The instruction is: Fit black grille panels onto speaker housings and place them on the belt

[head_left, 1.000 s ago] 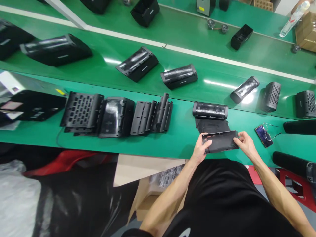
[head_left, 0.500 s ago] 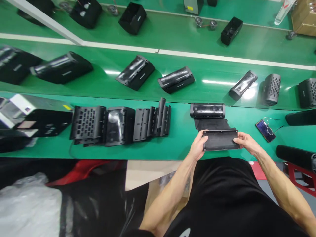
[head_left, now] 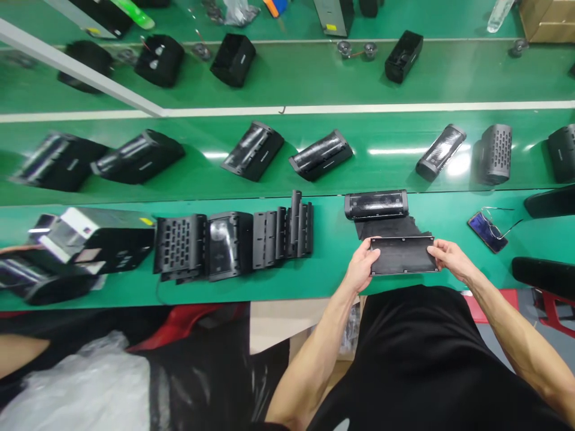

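A flat black rectangular panel [head_left: 403, 255] is held level just above the near green bench, gripped at both ends. My left hand [head_left: 363, 266] pinches its left end, and my right hand [head_left: 447, 256] pinches its right end. Just beyond the panel lies a sheet of black fabric [head_left: 389, 227], and behind that a black cylindrical speaker [head_left: 376, 205] lies on its side. To the left, a row of black grille panels [head_left: 282, 231] leans in a stack on the bench.
Several black speakers [head_left: 320, 155] lie on the green conveyor belt [head_left: 386, 167] beyond the bench. A phone with glasses [head_left: 488, 228] rests at the right. Black housings [head_left: 200, 246] and a boxy unit [head_left: 94, 242] stand at the left. A person's arm [head_left: 18, 353] shows at bottom left.
The panel has been turned from tilted to level between my hands. The camera has swung, so the bench and belt now sit lower and further right in view.
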Demonstrator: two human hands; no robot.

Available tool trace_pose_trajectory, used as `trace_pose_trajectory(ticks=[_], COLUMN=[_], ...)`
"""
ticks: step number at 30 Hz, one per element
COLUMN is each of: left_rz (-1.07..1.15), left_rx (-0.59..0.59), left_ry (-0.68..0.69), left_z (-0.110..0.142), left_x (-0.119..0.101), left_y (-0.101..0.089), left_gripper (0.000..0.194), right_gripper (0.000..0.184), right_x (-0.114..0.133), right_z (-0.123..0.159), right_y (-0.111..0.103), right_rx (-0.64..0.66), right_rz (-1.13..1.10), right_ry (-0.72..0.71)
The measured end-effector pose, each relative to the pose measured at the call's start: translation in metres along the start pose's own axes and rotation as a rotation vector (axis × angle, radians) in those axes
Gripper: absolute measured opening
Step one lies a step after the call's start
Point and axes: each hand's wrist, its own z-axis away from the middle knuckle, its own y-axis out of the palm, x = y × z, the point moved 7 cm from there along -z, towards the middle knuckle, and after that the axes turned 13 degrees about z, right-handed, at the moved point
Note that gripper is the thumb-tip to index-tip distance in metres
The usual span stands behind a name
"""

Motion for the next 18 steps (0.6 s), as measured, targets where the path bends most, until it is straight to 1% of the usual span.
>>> trace_pose_trajectory(ticks=[9, 14, 18], left_rz=[-0.021, -0.008, -0.002], left_rx=[-0.055, -0.030, 0.014], left_ry=[-0.001, -0.032, -0.039], left_z=[-0.0002, 0.0013, 0.0024], left_x=[-0.0006, 0.0000, -0.0016], left_y=[-0.0002, 0.0033, 0.0079], left_gripper=[0.055, 0.057, 0.061], right_gripper=[0.063, 0.061, 0.061], right_x=[-0.0058, -0.0078, -0.0068], right_z=[-0.0041, -0.0052, -0.0053], right_y=[-0.0012, -0.0025, -0.0039], right_rx=[-0.023, -0.007, -0.003], right_rz=[-0.027, -0.032, -0.034], right_ry=[0.011, 0.013, 0.007])
